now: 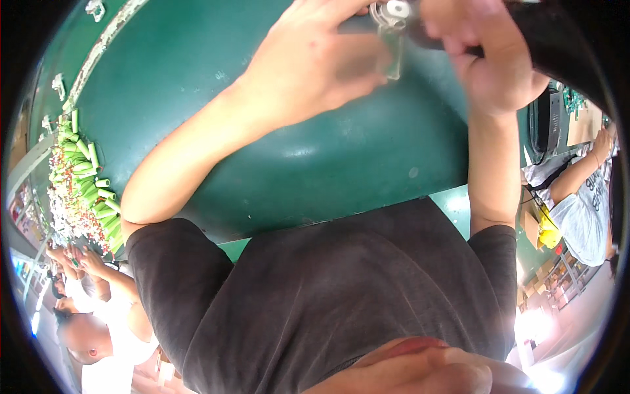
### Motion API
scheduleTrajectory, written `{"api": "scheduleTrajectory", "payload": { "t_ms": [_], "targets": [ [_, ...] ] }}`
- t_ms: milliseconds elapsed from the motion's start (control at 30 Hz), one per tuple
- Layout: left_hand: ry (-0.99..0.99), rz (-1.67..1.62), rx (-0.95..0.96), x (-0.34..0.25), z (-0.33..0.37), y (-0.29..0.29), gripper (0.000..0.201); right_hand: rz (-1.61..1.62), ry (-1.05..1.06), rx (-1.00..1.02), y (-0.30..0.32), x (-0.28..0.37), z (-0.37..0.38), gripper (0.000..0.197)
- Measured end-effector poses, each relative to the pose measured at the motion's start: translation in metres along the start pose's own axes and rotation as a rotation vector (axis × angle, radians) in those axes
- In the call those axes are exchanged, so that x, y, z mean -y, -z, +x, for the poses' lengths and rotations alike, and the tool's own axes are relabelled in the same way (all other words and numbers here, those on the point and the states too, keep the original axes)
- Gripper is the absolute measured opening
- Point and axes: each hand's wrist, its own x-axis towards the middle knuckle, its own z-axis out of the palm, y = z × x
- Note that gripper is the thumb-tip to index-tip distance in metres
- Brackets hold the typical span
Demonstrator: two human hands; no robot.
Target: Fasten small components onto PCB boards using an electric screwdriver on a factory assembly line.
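Near the top edge, my left hand [321,62] is closed, its fingertips smeared by motion, at a small clear greenish strip [394,56]. Directly above the strip shows a pale, round metal part [396,10]; whether the two are joined I cannot tell. My right hand [492,56] is curled closed just to the right, blurred. Anything within its fingers is hidden. Both hands are above a green work surface [295,154].
Bright green tubes with thin wires [85,177] lie heaped along the left edge. A dark object [558,39] fills the upper right, with a black case [546,125] below it. Co-workers sit at the lower left [105,328] and at the right [584,203].
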Motion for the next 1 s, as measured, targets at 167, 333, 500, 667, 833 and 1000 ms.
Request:
{"api": "scheduleTrajectory", "payload": {
  "t_ms": [167, 333, 500, 667, 833, 1000],
  "targets": [
    [0.117, 0.015, -0.051, 0.002, 0.006, 0.003, 0.025, 0.105, -0.039, -0.199, -0.001, 0.020, 0.010, 0.038],
    [0.139, 0.220, -0.361, 0.035, 0.062, 0.061, 0.033, -0.210, -0.053, 0.019, 0.013, 0.016, 0.013, 0.044],
    [0.289, 0.575, -0.352, 0.157, 0.078, 0.100, 0.045, 0.109, 0.055, 0.064, 0.012, -0.006, 0.017, 0.039],
    [0.123, 0.398, -0.171, 0.143, 0.122, 0.084, 0.030, 0.022, 0.075, 0.057, 0.020, -0.006, 0.016, 0.040],
    [-0.023, 0.395, -0.132, 0.151, 0.138, 0.075, 0.013, 0.212, 0.076, 0.117, 0.023, -0.008, 0.020, 0.040],
    [-0.007, 0.349, -0.028, 0.110, 0.117, 0.065, 0.013, 0.093, 0.091, 0.081, 0.036, 0.004, 0.025, 0.038]
  ]
}}
